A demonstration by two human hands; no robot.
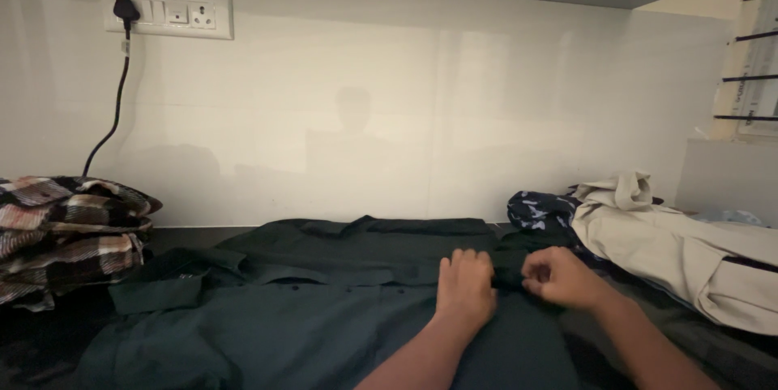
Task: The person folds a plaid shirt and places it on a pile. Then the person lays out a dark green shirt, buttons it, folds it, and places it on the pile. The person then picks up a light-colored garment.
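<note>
Dark counter, green shirt [324,309] beneath left hand [464,289], right fingers [536,275] pinching.

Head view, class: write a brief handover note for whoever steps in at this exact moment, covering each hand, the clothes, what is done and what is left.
Left hand: flat on the dark green shirt, fingers curled at a fold.
Right hand: pinching the same shirt's cloth.
Shirt lies spread on the counter, collar toward the wall.
Done: folded plaid stack at left.
Left: green shirt not yet folded; beige garment and dark blue patterned cloth heaped at right.
</note>
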